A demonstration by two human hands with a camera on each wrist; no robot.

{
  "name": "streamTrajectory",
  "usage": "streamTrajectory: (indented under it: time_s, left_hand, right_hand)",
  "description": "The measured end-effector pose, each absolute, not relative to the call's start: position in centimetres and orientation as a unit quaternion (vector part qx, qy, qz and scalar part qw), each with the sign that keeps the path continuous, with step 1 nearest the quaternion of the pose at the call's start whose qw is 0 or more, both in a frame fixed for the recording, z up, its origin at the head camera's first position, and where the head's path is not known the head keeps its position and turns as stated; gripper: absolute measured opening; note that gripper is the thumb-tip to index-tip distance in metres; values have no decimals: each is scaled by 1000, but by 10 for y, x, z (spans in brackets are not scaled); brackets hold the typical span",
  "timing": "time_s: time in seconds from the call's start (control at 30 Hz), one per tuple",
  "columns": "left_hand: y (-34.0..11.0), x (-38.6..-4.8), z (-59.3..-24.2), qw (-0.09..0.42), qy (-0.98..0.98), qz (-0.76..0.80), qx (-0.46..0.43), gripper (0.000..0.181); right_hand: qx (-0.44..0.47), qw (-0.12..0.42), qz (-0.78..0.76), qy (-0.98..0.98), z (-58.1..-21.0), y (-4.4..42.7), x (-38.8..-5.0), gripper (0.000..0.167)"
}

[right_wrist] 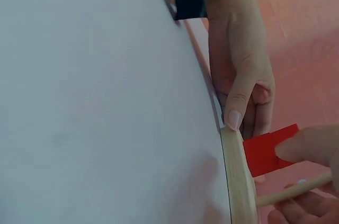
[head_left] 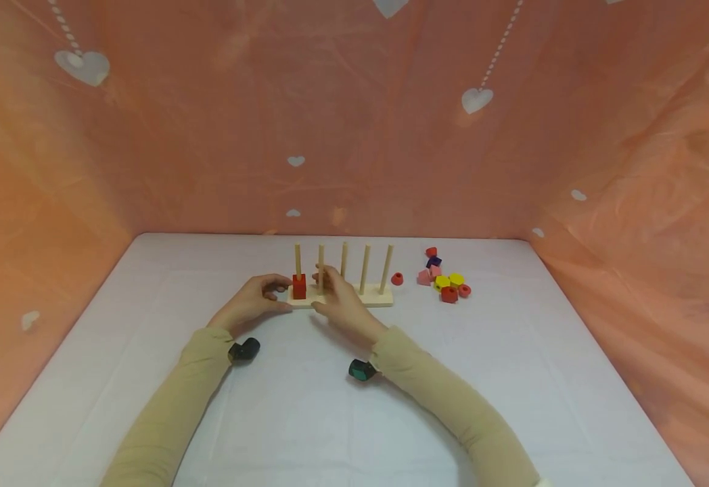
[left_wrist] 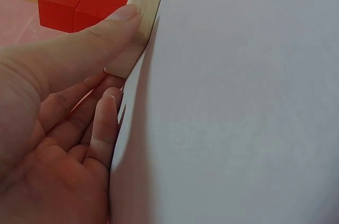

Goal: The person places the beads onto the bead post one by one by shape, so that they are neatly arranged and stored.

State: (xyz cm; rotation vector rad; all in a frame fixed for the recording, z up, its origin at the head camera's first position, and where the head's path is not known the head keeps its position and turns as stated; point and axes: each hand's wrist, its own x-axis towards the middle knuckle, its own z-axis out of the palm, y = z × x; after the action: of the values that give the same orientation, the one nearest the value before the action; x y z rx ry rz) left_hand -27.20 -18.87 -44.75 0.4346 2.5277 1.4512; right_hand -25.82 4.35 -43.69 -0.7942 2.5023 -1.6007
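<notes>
A wooden peg stand (head_left: 371, 300) with several upright pegs lies across the table. Two red blocks (left_wrist: 74, 2) sit stacked on its leftmost peg. My left hand (head_left: 256, 297) grips the stand's left end, the thumb (left_wrist: 114, 30) on its front edge and the fingers around the end. My right hand (head_left: 344, 303) is around the second peg (right_wrist: 294, 191), thumb in front and fingers behind, with no block seen in it. In the right wrist view its thumb (right_wrist: 304, 147) overlaps the upper red block; whether it touches, I cannot tell.
Right of the stand lies a small red bead (head_left: 397, 279). Farther right is a loose group of pieces: yellow blocks (head_left: 456, 279), pink blocks (head_left: 424, 277), a dark purple block (head_left: 433, 262) and several red ones (head_left: 449, 295). An orange curtain (head_left: 342, 135) surrounds the white table (head_left: 306, 419).
</notes>
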Motion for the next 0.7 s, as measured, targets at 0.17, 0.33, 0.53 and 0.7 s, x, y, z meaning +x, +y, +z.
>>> streamTrajectory:
  time_s: [0.17, 0.33, 0.53, 0.7]
  left_hand:
    - [-189, -273, -448, 99, 853, 492, 143, 56]
    - [-189, -274, -449, 106, 850, 499, 128, 58]
    - [-190, -272, -447, 106, 850, 500, 127, 58]
    - [-191, -272, -448, 105, 850, 502, 123, 57]
  right_hand:
    - [-262, 73, -501, 822, -433, 64, -246, 74]
    - [-284, 75, -498, 816, -432, 90, -239, 71]
    - [-269, 74, -510, 814, -424, 129, -235, 63]
    - [-245, 39, -507, 825, -415, 164, -235, 55]
